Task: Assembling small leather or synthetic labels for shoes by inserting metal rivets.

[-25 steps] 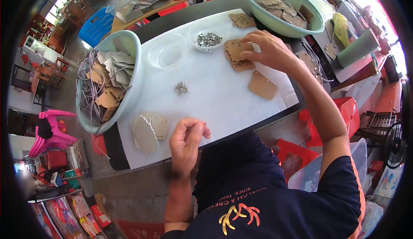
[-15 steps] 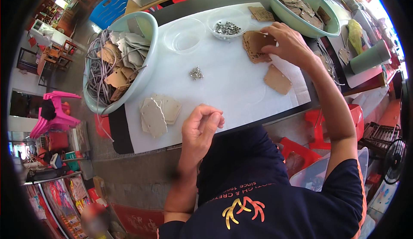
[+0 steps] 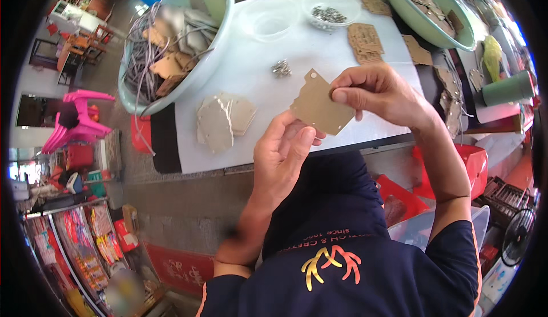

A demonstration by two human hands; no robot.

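Note:
My right hand [image 3: 374, 94] pinches a flat tan piece [image 3: 322, 104] by its right-hand corner, above the front of the white-covered table. The piece has one notched edge and small pale spots near its corners. Under its lower left edge is my left hand [image 3: 285, 154], palm up, fingers loosely curled and thumb apart. Those fingertips are partly hidden behind the piece, so I cannot tell whether they touch it. A stack of tan pieces [image 3: 365, 41] lies beyond my right hand. Farther left, a small heap of shiny metal bits [image 3: 281, 69] rests on the white sheet [image 3: 251, 77].
Pale, greyish flat pieces [image 3: 220, 123] lie at the table's left front. A green tub [image 3: 225, 23] of cords and flat pieces stands left, another tub [image 3: 465, 40] far right. Clear bowls, one empty [image 3: 268, 19] and one with metal bits [image 3: 328, 15], sit at the back.
My right hand has come from the stack at the back right toward me, now with a tan piece in its fingers. My left hand's fingers have opened from a loose curl. The view has shifted.

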